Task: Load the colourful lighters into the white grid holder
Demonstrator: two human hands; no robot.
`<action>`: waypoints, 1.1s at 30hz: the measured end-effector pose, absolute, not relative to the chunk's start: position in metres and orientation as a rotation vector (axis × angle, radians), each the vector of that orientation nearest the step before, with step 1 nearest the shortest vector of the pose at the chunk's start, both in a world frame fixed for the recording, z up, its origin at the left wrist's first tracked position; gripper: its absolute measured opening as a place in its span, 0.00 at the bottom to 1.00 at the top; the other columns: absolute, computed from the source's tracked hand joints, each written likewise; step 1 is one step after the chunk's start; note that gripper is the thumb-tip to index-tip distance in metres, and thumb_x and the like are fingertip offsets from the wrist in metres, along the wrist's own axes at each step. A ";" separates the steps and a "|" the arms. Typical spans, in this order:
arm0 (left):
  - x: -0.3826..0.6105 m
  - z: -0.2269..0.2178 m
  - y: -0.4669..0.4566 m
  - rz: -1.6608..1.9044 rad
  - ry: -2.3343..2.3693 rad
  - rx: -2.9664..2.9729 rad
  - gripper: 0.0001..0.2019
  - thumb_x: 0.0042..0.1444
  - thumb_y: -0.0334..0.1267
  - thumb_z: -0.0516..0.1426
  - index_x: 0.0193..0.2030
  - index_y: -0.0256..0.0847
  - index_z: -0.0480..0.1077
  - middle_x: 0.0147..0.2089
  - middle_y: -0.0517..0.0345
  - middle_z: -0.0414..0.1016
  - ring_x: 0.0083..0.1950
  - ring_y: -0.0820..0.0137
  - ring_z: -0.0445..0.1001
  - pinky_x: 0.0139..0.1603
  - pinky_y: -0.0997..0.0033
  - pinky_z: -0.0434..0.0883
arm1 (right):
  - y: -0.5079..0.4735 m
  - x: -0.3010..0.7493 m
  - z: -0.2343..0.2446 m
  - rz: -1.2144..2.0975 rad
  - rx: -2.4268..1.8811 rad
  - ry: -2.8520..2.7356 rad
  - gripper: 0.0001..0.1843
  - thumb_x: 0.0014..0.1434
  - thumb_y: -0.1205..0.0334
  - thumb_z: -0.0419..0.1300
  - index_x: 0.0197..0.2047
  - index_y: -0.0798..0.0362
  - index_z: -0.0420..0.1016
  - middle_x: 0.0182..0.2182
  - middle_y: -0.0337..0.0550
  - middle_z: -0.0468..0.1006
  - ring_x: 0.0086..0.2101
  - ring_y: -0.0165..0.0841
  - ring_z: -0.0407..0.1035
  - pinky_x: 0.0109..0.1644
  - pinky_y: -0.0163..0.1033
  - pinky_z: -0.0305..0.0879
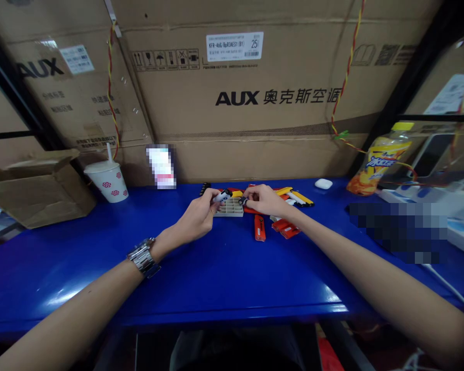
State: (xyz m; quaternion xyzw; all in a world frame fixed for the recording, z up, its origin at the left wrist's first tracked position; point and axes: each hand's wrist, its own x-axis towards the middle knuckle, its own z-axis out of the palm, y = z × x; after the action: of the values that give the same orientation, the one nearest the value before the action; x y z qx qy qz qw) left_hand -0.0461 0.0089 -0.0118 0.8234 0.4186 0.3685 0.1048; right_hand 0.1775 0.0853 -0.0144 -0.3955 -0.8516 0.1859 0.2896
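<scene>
Left hand: fingers clamped on a white lighter, long axis toward 2 o'clock. Right hand: thumb and index together on one small dark part, just beside lighter's end. Below them, one grey grid tray on blue table. Three red lighters at 4 o'clock from tray; two yellow lighters at 3 o'clock. Far edge: one AUX carton.

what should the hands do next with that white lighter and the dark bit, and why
I'd probably ease the small dark piece in the right hand against the end of the white lighter in the left hand, since they're held nearly touching just above the beige grid tray.
</scene>
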 end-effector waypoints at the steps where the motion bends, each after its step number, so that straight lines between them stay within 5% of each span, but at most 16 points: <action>1: -0.046 -0.012 0.008 1.082 1.226 2.409 0.07 0.62 0.32 0.47 0.47 0.40 0.57 0.41 0.51 0.75 0.38 0.68 0.75 0.38 0.68 0.70 | 0.084 0.177 -0.014 0.481 -1.057 -2.294 0.05 0.48 0.65 0.57 0.29 0.56 0.72 0.20 0.36 0.68 0.22 0.27 0.59 0.27 0.35 0.54; 6: -0.045 -0.010 0.005 1.081 1.312 2.392 0.05 0.60 0.33 0.49 0.41 0.42 0.53 0.34 0.59 0.70 0.29 0.73 0.69 0.30 0.72 0.63 | 0.084 0.178 -0.015 0.375 -0.970 -2.385 0.07 0.51 0.59 0.60 0.29 0.54 0.70 0.24 0.39 0.71 0.25 0.29 0.63 0.30 0.36 0.57; 12: -0.041 -0.007 0.002 1.066 1.332 2.397 0.04 0.63 0.39 0.48 0.41 0.42 0.56 0.26 0.65 0.65 0.24 0.74 0.64 0.26 0.73 0.59 | 0.087 0.178 -0.022 0.271 -0.878 -2.367 0.09 0.63 0.56 0.50 0.35 0.53 0.64 0.31 0.46 0.73 0.31 0.34 0.66 0.37 0.40 0.59; 17: -0.040 -0.008 0.003 1.124 1.326 2.437 0.12 0.64 0.42 0.49 0.30 0.41 0.59 0.21 0.66 0.63 0.21 0.77 0.60 0.22 0.75 0.56 | 0.084 0.176 -0.020 0.499 -0.860 -2.180 0.06 0.65 0.57 0.46 0.41 0.50 0.56 0.31 0.44 0.74 0.31 0.34 0.67 0.36 0.40 0.61; 21: -0.040 -0.007 0.001 1.198 1.341 2.455 0.18 0.63 0.45 0.49 0.23 0.40 0.59 0.18 0.67 0.57 0.19 0.78 0.54 0.20 0.75 0.52 | 0.083 0.175 -0.016 0.476 -0.882 -2.071 0.10 0.64 0.56 0.50 0.46 0.51 0.60 0.30 0.40 0.71 0.28 0.32 0.63 0.33 0.39 0.58; 26: -0.041 -0.005 -0.001 1.242 1.355 2.463 0.24 0.63 0.48 0.48 0.18 0.39 0.58 0.16 0.67 0.52 0.20 0.79 0.50 0.21 0.74 0.51 | 0.087 0.175 -0.018 0.556 -0.890 -2.019 0.14 0.64 0.50 0.49 0.34 0.51 0.62 0.26 0.39 0.69 0.28 0.31 0.63 0.32 0.38 0.58; 29: -0.040 -0.003 -0.001 1.259 1.369 2.464 0.25 0.63 0.47 0.48 0.16 0.39 0.57 0.16 0.67 0.52 0.20 0.79 0.49 0.20 0.74 0.50 | 0.091 0.174 -0.022 0.733 -0.788 -1.914 0.12 0.64 0.50 0.50 0.35 0.50 0.58 0.30 0.40 0.73 0.28 0.30 0.67 0.35 0.39 0.62; 33: -0.039 -0.003 -0.001 1.275 1.422 2.457 0.24 0.59 0.46 0.50 0.15 0.39 0.55 0.15 0.67 0.51 0.19 0.79 0.48 0.20 0.73 0.47 | 0.092 0.172 -0.021 0.971 -0.788 -1.692 0.12 0.60 0.52 0.55 0.34 0.50 0.59 0.21 0.32 0.65 0.21 0.26 0.59 0.26 0.35 0.57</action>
State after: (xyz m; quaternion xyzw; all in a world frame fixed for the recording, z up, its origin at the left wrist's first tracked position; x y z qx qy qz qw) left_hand -0.0388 -0.0010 -0.0030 0.7894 0.4570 0.4096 0.0149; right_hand 0.1720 0.0925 -0.0215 -0.3252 -0.6983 0.4007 0.4961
